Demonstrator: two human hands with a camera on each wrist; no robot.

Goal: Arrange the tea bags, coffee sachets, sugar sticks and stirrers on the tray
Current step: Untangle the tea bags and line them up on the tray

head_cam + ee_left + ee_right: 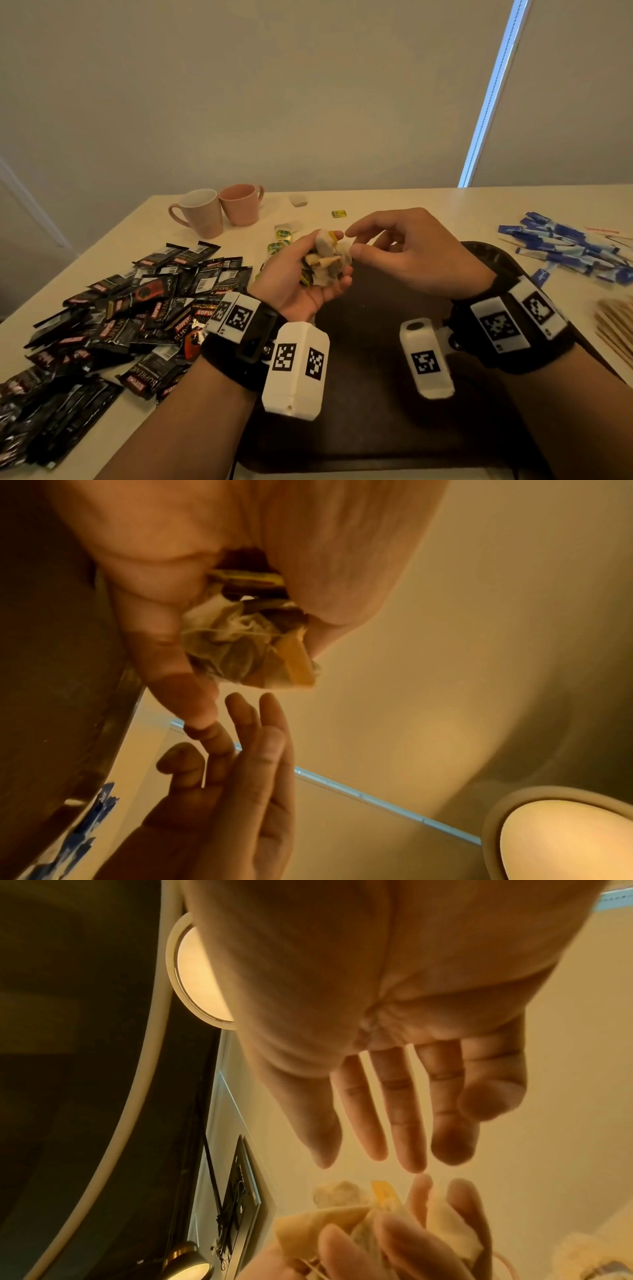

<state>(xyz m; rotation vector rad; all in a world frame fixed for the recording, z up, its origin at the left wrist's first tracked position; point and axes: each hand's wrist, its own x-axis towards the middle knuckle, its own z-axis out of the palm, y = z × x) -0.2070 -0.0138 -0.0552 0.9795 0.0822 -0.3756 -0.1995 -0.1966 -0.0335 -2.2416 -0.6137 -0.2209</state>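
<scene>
We hold a loose bundle of tea bags [323, 260] in the left hand [301, 274], palm up, with the fingers curled round the bundle from below and the thumb closing over its near side; the left wrist view confirms crumpled paper bags and a yellow tag packed between palm and fingers. The bundle sits above the far left part of the dark tray [394, 377], not yet resting on it. The right hand [411, 253] is empty, its fingers relaxed and slightly spread, and its thumb and forefinger tips are just beside the right edge of the bundle; we cannot tell whether they touch it. The step in hand appears to be drawing single bags out of the bundle for placement. To do this well, we should pinch one bag by its body rather than its string or tag, since the strings look tangled and pulling one could drag several bags out together. We should keep the left grip loose enough to release one bag yet firm enough to retain the rest. The coffee sachets [137, 308], sugar sticks [565, 250] and stirrers [616, 329] lie on the table [411, 202] beside the tray.
</scene>
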